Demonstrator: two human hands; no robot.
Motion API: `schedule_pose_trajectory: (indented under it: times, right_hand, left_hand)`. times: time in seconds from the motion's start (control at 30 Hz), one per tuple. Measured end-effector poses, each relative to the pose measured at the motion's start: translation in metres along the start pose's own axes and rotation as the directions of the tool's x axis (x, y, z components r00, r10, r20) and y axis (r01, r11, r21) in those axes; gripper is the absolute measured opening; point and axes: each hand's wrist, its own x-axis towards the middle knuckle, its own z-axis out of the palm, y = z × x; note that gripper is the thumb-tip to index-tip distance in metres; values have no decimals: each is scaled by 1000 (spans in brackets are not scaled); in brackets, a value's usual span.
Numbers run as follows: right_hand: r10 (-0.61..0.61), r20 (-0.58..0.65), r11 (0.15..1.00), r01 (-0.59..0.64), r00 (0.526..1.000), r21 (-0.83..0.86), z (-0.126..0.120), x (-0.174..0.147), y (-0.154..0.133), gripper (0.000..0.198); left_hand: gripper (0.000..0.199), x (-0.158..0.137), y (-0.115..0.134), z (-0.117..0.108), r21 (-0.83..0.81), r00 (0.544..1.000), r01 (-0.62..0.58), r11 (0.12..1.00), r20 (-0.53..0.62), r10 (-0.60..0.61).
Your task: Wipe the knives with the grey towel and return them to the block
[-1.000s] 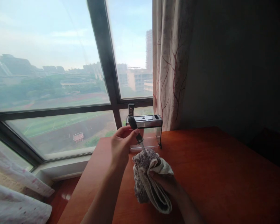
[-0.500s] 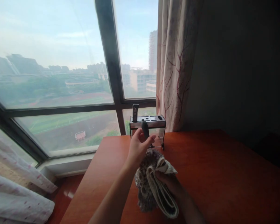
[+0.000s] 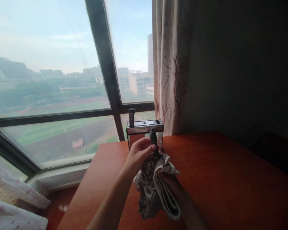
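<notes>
My left hand (image 3: pixel 142 150) is closed on a black ribbed handle (image 3: pixel 153 140), thumb on the near side. The handle stands nearly upright, leaning slightly, and whatever continues below it is hidden in a rag. That rag (image 3: pixel 150 195) is a bunched, folded cloth, grey and shaggy on one face and pale at its edges. Its folds are gripped by my right hand (image 3: pixel 169 180), which is in shadow and partly covered by the cloth. Just beyond both hands is a slotted knife holder (image 3: pixel 145 123) with clear sides. A dark handle (image 3: pixel 132 117) sticks up from its left end.
Under my hands lies a reddish-brown wooden table (image 3: pixel 213 172). Its far edge meets a window (image 3: pixel 50 80) and a patterned curtain (image 3: pixel 170 70). Another curtain (image 3: pixel 12 214) hangs at lower left, near the window sill (image 3: pixel 62 175). A dark wall (image 3: pixel 235 70) rises on the right.
The view has shifted slightly, moving the scene left. My left hand's fingers have closed further round the black handle, which stands more upright and lower, nearer the rag. My right hand still grips the rag.
</notes>
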Motion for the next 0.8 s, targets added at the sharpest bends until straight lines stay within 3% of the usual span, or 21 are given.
schedule_pose_trajectory:
  times: [0.1, 0.2, 0.27, 0.4, 0.5, 0.57, 0.63, 0.73, 0.8]
  right_hand:
    - [-4, 11, 981, 6, 1000, -194, -5, 4, 4, 48]
    - [-13, 55, 909, 35, 998, -415, -4, 5, 4, 50]
    - [-11, 82, 877, 49, 997, -479, -2, 4, 4, 52]
    - [-3, 90, 861, 48, 996, -507, 0, 2, 1, 50]
    - [-29, 35, 893, 42, 999, -448, -8, 5, 0, 45]
    - [-4, -33, 949, -7, 999, -314, -17, 7, -1, 43]
    - [72, -84, 988, -82, 994, -130, -28, 10, -6, 44]
    - [146, -72, 989, -143, 987, 47, -50, 14, -23, 55]
    - [96, -83, 995, -93, 992, 37, -67, 18, -38, 59]
  left_hand:
    - [29, 5, 4, -10, 34, 981, -88, 996, -168, 93]
    - [30, 10, 14, -30, 31, 899, -233, 972, -373, 228]
    - [31, 11, 25, -47, 35, 808, -352, 935, -493, 323]
    - [27, 7, 51, -79, 80, 553, -522, 849, -727, 408]
    - [19, 0, 64, -91, 166, 432, -617, 770, -746, 507]
    - [20, -4, 67, -91, 230, 416, -636, 736, -702, 579]
    - [24, -6, 66, -86, 268, 451, -618, 739, -649, 613]
    - [30, -7, 61, -74, 246, 587, -523, 816, -590, 554]
    - [33, -6, 57, -67, 210, 668, -462, 862, -558, 493]
